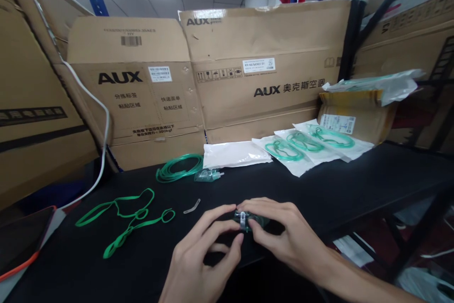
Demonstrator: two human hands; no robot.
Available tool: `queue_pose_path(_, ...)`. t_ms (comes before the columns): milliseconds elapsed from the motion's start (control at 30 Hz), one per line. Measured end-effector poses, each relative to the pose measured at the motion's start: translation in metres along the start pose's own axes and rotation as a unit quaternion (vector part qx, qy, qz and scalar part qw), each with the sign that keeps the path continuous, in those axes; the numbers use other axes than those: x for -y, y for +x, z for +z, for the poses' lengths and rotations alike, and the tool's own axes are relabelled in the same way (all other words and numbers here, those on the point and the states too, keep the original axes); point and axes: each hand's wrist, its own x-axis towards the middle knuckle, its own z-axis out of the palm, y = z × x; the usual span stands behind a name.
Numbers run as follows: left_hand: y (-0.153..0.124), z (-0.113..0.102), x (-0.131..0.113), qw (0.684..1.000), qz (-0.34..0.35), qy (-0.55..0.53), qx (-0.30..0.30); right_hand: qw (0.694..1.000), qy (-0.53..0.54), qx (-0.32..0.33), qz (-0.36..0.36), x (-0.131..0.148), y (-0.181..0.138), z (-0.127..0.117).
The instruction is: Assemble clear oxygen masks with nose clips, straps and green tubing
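Between my hands, near the table's front edge, is a small clear green plastic mask (262, 221) with a metal nose strip (243, 220) across it. My right hand (289, 232) grips the mask from the right, thumb in front and fingers over the top. From the left, my left hand (202, 258) closes its fingertips on the mask's edge beside the strip. Much of the mask is hidden by my fingers. A second, bent metal strip (192, 206) lies loose to the left. Farther left, a green elastic strap (133, 218) lies in loops.
Behind my hands are a coil of green tubing (177, 168), a clear green plastic piece (207, 176) and a white packet (237, 155). Several packets of green tubing (301, 141) lie right of them. Cardboard boxes (262, 76) wall the back. A device with an orange edge (26, 241) sits left.
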Motion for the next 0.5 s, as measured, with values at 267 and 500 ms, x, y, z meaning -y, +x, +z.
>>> queue_pose_path(267, 0.0002, -0.0001, 0.0007, 0.997, -0.072, 0.012, -0.027, 0.996, -0.066, 0.038, -0.052, 0.0017, -0.0016, 0.0001)
queue_pose_path(500, -0.0003, -0.0017, 0.0046, 0.995, -0.101, -0.018, -0.002, 0.981, -0.157, 0.062, -0.097, -0.0007, -0.0080, 0.0029)
